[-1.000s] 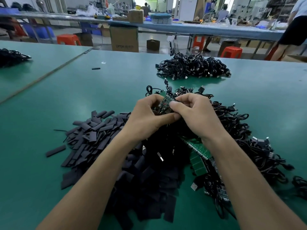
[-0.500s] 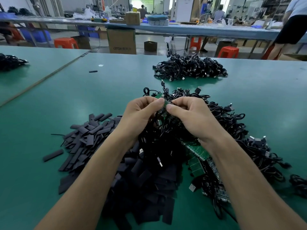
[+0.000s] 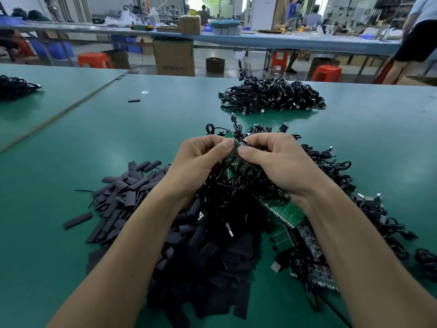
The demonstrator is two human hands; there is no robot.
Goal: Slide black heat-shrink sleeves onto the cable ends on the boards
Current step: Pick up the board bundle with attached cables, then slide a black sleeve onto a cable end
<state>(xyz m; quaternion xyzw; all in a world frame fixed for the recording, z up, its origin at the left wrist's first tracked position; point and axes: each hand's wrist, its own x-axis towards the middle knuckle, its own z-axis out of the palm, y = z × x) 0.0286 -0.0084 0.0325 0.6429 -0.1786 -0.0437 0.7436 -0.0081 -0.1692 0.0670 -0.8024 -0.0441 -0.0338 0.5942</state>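
My left hand [image 3: 196, 162] and my right hand [image 3: 276, 159] meet over the middle of the green table, both pinching a small green circuit board [image 3: 236, 153] with black cables hanging from it. Thumbs and forefingers press on its top edge. Under my forearms lies a big heap of flat black heat-shrink sleeves [image 3: 189, 245]. To the right of it spreads a tangle of black cables with green boards [image 3: 288, 214]. Whether a sleeve sits between my fingers I cannot tell.
A second pile of black cables [image 3: 272, 95] lies farther back on the table [image 3: 71, 143]. One loose sleeve [image 3: 134, 100] lies far left, another cable bundle [image 3: 16, 87] on the neighbouring table. Orange stools, cardboard boxes and people at benches are beyond.
Both hands have stayed together on the board. The fingertips have shifted slightly on its top end, and the view has tilted a little.
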